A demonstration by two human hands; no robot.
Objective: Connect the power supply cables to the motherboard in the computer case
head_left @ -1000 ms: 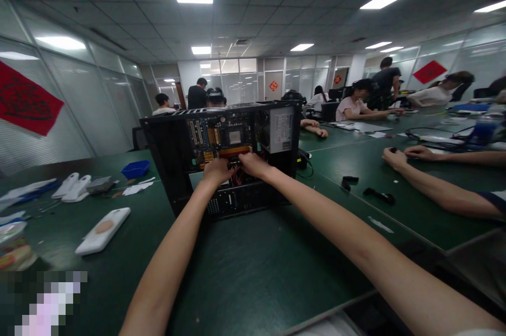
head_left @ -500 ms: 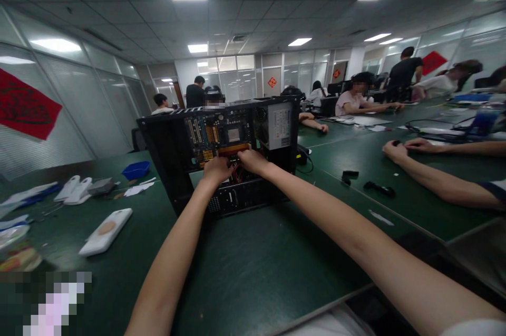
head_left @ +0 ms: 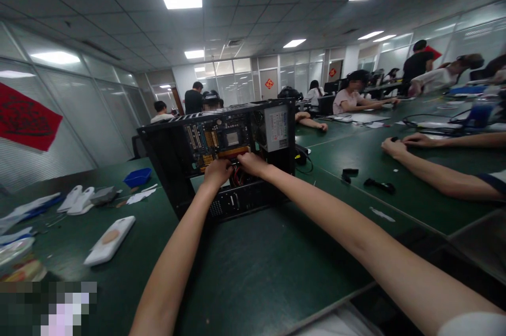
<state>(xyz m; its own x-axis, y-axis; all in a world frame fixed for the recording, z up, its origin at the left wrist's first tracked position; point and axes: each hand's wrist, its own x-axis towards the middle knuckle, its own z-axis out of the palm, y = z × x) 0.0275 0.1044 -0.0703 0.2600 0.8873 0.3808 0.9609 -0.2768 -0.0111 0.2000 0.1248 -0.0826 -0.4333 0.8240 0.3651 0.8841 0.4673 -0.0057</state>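
An open black computer case (head_left: 169,167) lies on its side on the green table (head_left: 253,267), its motherboard (head_left: 217,141) and power supply (head_left: 276,127) facing me. Both my arms reach into it. My left hand (head_left: 216,171) is curled closed over the red cables (head_left: 237,175) just below the motherboard. My right hand (head_left: 250,163) is beside it, fingers bent and pressed at the board's lower edge. What the fingers of either hand grip is hidden.
A white panel (head_left: 109,240) lies at the left, with white handsets (head_left: 77,200), a blue tray (head_left: 136,176) and papers behind it. Black parts (head_left: 378,185) lie at the right near another person's forearms (head_left: 438,180). Several people sit or stand further back.
My hands stay at the same spot inside the case. The view has shifted slightly, so the case sits a little lower and the person standing at the back right has moved right.
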